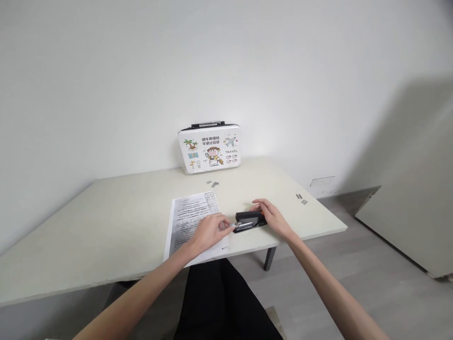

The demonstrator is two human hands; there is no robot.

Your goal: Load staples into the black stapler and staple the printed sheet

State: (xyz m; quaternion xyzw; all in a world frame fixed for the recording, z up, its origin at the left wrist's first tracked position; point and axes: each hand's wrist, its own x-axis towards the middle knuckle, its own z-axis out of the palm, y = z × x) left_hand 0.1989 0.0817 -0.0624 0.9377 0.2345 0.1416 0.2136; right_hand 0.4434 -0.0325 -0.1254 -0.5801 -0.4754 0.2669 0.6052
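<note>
A black stapler lies near the front edge of the table, its top arm lifted off the silver magazine. My right hand is closed around the stapler's rear end, where a bit of orange shows. At the front end, my left hand pinches a small silvery piece against the magazine's tip; its exact kind is too small to tell. Under my left hand and wrist lies a printed sheet of paper, partly covered by them.
A white case with cartoon prints stands against the wall at the back of the pale table. Small grey strips, looking like staples, lie in front of the case and near the table's right edge.
</note>
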